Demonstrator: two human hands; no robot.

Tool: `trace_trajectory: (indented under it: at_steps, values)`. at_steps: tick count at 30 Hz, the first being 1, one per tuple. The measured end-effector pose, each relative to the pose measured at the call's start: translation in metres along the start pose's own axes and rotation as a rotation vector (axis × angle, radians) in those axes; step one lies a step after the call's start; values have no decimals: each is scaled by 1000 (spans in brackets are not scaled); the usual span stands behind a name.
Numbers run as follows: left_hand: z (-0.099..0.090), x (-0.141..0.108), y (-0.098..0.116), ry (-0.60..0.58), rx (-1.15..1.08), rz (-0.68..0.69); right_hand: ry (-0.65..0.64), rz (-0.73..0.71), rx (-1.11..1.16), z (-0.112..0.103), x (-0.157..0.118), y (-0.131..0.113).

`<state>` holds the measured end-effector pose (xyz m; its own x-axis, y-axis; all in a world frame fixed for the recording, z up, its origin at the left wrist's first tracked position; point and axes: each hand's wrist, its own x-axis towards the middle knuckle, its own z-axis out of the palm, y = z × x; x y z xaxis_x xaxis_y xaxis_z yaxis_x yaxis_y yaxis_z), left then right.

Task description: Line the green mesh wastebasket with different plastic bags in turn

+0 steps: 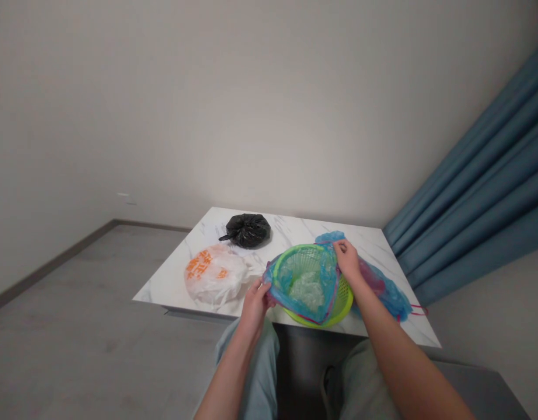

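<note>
At the lower centre of the frame, a pink-edged blue plastic bag (329,279) lines a lime-green perforated basket (346,307) on the marbled tabletop (166,286). The left hand (254,301) pinches its left edge; the right hand's (348,260) grip is closed on its upper-right edge.

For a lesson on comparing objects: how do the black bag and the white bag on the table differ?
The black bag shows no print; the white bag carries orange print. The black bag lies nearer the wall, the white bag nearer the front edge of the table. Both lie crumpled on it.
</note>
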<state>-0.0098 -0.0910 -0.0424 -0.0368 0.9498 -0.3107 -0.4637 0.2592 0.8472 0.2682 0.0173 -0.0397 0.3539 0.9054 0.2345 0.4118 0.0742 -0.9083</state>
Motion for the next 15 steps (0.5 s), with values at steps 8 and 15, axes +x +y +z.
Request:
trace_trajectory:
  at_steps: [8, 15]
  values:
    - [-22, 32, 28, 242, 743, 164, 207, 91, -1, -27, -12, -12]
    - [27, 109, 70, -29, 956, 9, 60, 143, -296, -55, -69, -27]
